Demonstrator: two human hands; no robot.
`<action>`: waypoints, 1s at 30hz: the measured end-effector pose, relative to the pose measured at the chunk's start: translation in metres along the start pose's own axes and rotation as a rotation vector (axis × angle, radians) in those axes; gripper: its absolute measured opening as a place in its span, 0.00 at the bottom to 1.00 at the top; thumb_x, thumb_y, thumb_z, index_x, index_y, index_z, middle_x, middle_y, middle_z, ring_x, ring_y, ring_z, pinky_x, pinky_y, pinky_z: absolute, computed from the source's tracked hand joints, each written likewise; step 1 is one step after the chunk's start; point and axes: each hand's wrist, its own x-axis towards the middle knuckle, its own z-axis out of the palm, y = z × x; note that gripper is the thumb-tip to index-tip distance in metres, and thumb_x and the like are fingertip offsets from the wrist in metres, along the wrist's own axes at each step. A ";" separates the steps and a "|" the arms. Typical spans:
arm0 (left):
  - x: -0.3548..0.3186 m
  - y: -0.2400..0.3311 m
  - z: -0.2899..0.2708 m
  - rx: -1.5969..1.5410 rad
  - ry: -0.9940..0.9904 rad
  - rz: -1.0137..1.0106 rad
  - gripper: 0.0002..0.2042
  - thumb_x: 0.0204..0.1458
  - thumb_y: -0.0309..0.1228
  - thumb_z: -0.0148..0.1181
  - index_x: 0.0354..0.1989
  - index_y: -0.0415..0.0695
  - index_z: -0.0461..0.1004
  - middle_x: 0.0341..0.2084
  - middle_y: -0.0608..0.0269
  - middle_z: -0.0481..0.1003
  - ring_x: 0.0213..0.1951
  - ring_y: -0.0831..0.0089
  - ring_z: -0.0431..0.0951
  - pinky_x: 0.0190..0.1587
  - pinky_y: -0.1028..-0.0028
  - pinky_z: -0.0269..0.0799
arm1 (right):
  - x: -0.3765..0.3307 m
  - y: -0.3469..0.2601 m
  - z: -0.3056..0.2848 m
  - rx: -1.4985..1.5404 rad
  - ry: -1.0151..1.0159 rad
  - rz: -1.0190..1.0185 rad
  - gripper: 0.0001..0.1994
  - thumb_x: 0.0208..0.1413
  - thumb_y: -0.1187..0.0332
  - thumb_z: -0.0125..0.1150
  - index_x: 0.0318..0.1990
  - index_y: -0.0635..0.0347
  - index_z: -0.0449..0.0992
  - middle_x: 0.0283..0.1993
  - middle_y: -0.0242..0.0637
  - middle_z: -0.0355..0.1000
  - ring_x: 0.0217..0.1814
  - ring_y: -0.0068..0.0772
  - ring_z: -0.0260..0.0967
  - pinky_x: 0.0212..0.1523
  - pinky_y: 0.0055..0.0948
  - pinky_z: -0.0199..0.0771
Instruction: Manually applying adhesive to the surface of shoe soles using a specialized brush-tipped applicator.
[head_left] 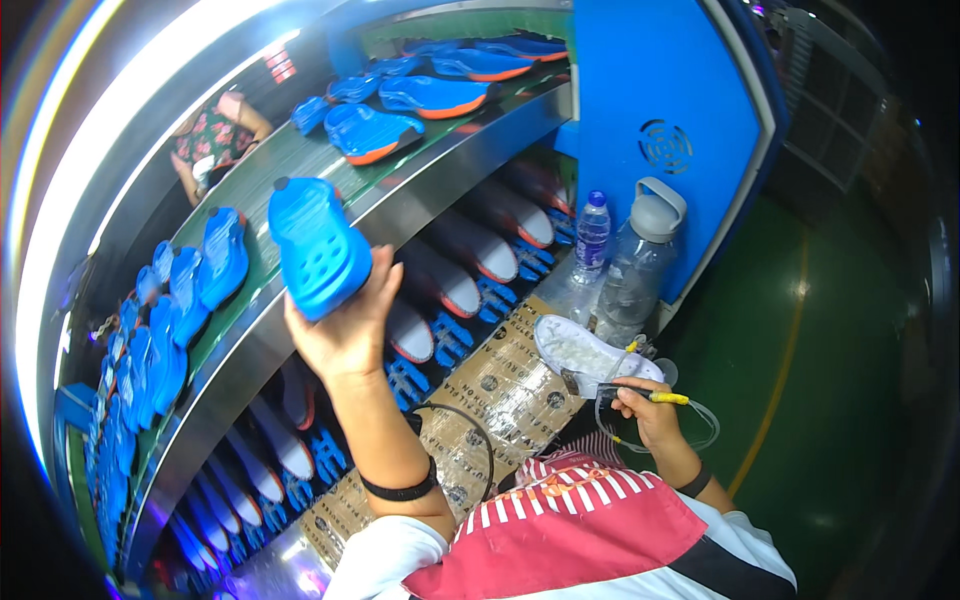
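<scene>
My left hand (345, 325) is raised over the edge of the belt, its fingers closed around the lower end of a blue shoe sole (318, 245). The sole stands tilted, with several round hollows showing in its wide end. Low on the right, my right hand (645, 408) grips a dark pen-like tool (612, 392). A yellow fitting (668, 398) and clear tubing (700, 430) are joined to this tool. Just beyond that hand lies a white shoe sole (580, 350) with a cloudy, whitish patch on it; I cannot tell whether the tool touches it.
Blue soles with orange edges (435, 95) stand on the green conveyor belt (250, 215). Below it, white-bottomed shoes (495, 258) rest on blue racks. A small bottle (593, 235) and a large jug (640, 260) stand by the blue machine panel (640, 90). Another person (215, 140) is across the belt.
</scene>
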 end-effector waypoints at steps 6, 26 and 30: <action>0.022 -0.014 -0.006 -0.158 -0.307 -0.060 0.32 0.51 0.52 0.45 0.57 0.39 0.60 0.54 0.38 0.62 0.51 0.44 0.66 0.46 0.51 0.71 | 0.008 0.005 0.009 0.046 -0.129 -0.024 0.13 0.50 0.74 0.60 0.42 0.73 0.75 0.30 0.43 0.76 0.27 0.21 0.70 0.27 0.15 0.66; -0.136 -0.115 -0.118 0.061 -0.184 -0.498 0.41 0.48 0.65 0.45 0.61 0.42 0.58 0.54 0.45 0.66 0.54 0.51 0.68 0.57 0.53 0.65 | 0.018 -0.105 0.131 -0.379 -0.509 -0.697 0.10 0.43 0.79 0.60 0.36 0.72 0.77 0.27 0.43 0.74 0.25 0.25 0.69 0.27 0.22 0.66; -0.156 -0.116 -0.117 0.339 -0.036 -0.504 0.44 0.42 0.65 0.55 0.60 0.41 0.59 0.52 0.46 0.68 0.52 0.53 0.71 0.55 0.54 0.68 | 0.024 -0.097 0.159 -0.538 -0.364 -1.086 0.12 0.40 0.80 0.63 0.37 0.68 0.77 0.25 0.39 0.72 0.24 0.32 0.67 0.26 0.28 0.65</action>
